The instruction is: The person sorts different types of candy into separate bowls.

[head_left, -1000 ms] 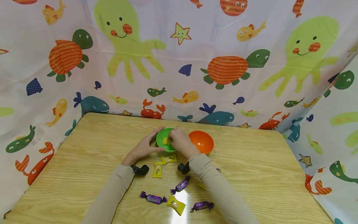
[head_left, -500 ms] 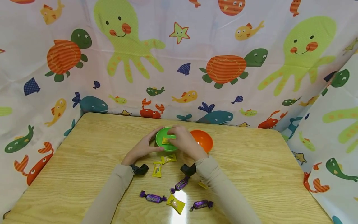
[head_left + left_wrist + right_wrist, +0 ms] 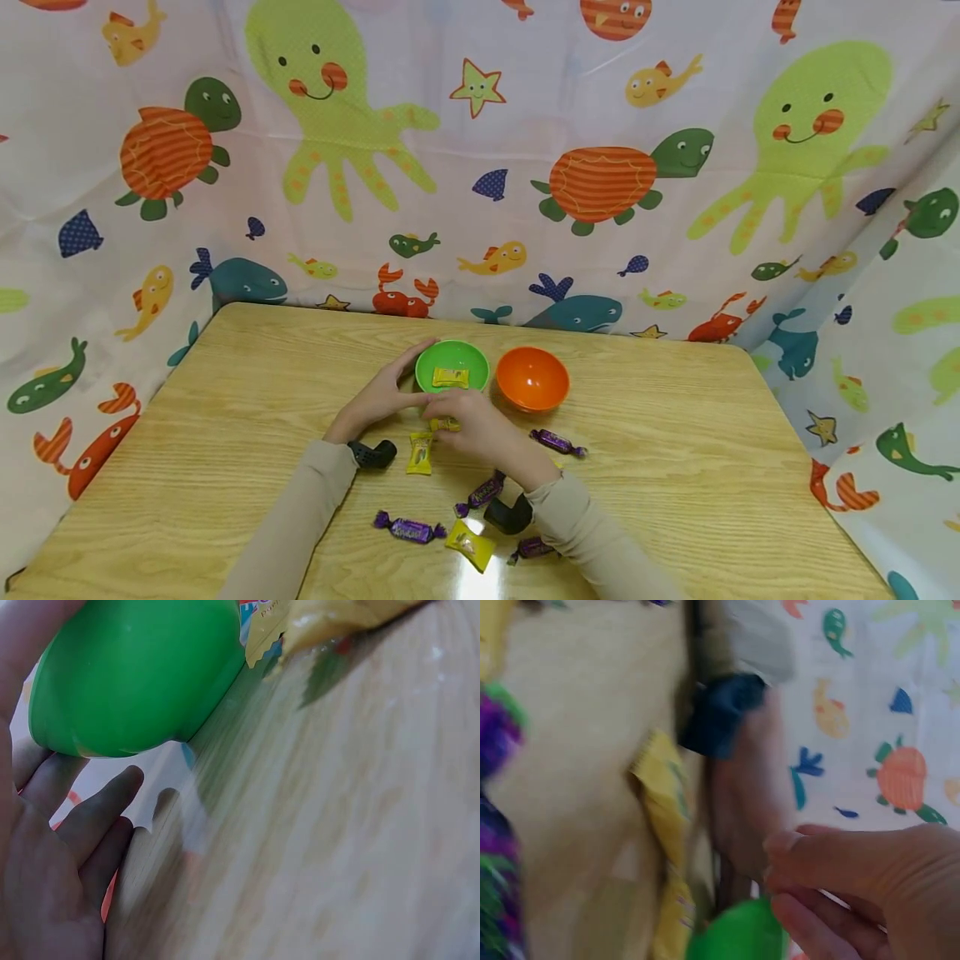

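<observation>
My left hand (image 3: 381, 394) holds the green bowl (image 3: 482, 367) from the left, thumb in front and fingers round its side. The left wrist view shows the bowl (image 3: 142, 667) above its lower fingers (image 3: 105, 806). One yellow-wrapped candy (image 3: 450, 377) lies in the bowl. My right hand (image 3: 480, 425) is just in front of the bowl, over a second yellow candy (image 3: 444, 425) that it partly covers. In the right wrist view its thumb and fingertips (image 3: 784, 844) are near each other, with nothing visible between them. Another yellow candy (image 3: 420, 452) lies to the left.
An orange bowl (image 3: 532, 379) stands right of the green one. Purple-wrapped candies (image 3: 410, 529) and another yellow candy (image 3: 471, 546) lie nearer on the wooden table (image 3: 697, 467). A purple candy (image 3: 558, 442) lies before the orange bowl. A printed curtain (image 3: 420, 167) hangs behind.
My right hand has left the yellow candy in the green bowl and moved toward me, over the candy in front. My left hand has stayed at the bowl.
</observation>
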Demonstrator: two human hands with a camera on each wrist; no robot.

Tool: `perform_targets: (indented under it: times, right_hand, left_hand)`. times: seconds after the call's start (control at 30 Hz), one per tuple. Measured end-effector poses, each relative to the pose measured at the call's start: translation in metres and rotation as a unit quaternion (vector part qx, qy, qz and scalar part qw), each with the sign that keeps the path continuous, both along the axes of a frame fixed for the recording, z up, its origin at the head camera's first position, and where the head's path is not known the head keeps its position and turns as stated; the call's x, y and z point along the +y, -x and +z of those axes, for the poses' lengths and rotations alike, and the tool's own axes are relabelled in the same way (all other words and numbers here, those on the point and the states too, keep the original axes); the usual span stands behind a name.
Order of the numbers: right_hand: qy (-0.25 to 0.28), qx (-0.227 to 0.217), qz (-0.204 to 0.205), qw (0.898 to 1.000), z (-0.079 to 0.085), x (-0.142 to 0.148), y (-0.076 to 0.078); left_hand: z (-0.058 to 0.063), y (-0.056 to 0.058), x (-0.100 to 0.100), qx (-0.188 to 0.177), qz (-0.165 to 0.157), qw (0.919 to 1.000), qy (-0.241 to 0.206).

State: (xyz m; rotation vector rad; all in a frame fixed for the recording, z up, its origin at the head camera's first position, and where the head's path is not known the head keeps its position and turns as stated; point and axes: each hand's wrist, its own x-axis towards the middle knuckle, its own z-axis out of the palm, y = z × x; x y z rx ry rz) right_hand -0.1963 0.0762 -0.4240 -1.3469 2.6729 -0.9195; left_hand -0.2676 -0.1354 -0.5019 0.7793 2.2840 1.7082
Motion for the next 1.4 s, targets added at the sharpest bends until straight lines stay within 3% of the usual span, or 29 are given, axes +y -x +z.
perform_targets:
  times: [0.1,0.23,0.37,0.67,1.1,1.4]
  right_hand:
    - [-0.029,0.025,0.05,0.998,-0.01,-0.006,-0.004]
    - [-0.074,0.034,0.068,0.994,-0.018,-0.012,-0.007]
    - [-0.1,0.028,0.062,0.993,-0.022,-0.013,-0.01]
    - [-0.106,0.022,0.063,0.992,-0.027,-0.008,-0.015]
    - [-0.131,-0.042,0.041,0.99,-0.024,-0.003,-0.022]
    - [-0.132,-0.04,0.049,0.989,-0.024,0.001,-0.021]
  left_hand:
    - [-0.001,0.0,-0.002,0.0,0.002,1.0,-0.003]
    - [-0.002,0.001,-0.002,-0.004,0.006,1.0,0.001]
    - [0.001,0.001,-0.001,-0.005,0.008,0.9998,0.017]
    - [0.028,-0.014,0.002,-0.013,0.003,0.9997,0.019]
    - [0.027,-0.014,0.002,-0.022,0.009,0.9995,0.02]
    - [0.027,-0.015,0.003,-0.021,0.01,0.9995,0.021]
